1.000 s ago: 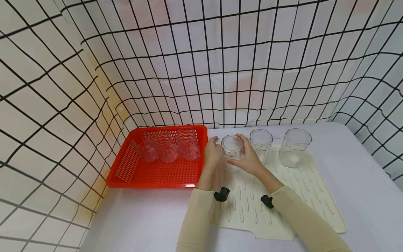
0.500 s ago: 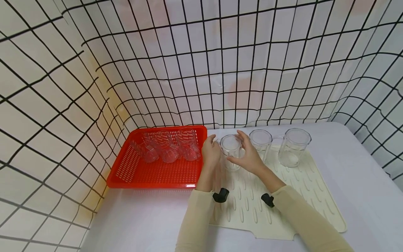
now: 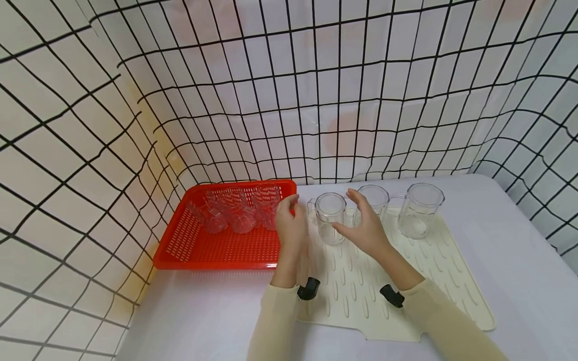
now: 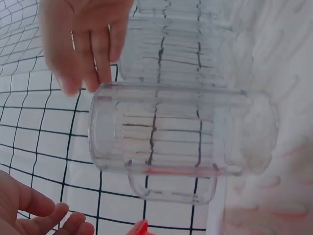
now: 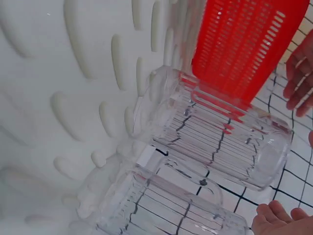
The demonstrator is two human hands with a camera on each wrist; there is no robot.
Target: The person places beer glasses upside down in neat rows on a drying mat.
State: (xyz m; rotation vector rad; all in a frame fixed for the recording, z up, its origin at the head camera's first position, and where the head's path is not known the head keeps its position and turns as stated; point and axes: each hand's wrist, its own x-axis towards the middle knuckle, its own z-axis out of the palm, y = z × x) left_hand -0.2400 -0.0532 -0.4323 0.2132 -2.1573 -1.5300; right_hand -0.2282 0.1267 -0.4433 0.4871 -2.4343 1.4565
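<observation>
A clear glass mug [image 3: 331, 225] stands on the cream ribbed mat [image 3: 343, 301], its handle facing left. To the left of it is my left hand [image 3: 291, 228], apart from the handle and overlapping the basket's edge in the head view. On the mug's other side my right hand [image 3: 370, 233] has thumb and fingers spread, with nothing held. Two more glass mugs, a middle one [image 3: 373, 194] partly behind my right hand and a right one [image 3: 417, 215], line up along the mat's far side. In the left wrist view, the nearest mug [image 4: 181, 129] lies between both hands.
A red perforated plastic basket [image 3: 221, 265] sits left of the mat, with three clear glasses [image 3: 244, 215] leaning inside it. White walls with a black grid [image 3: 338, 100] enclose the table's back and sides. White tabletop [image 3: 194, 316] shows in front of the basket.
Both hands have let go of the mug and drawn apart, the left one leftward and the right one rightward. The mug stays standing on the mat.
</observation>
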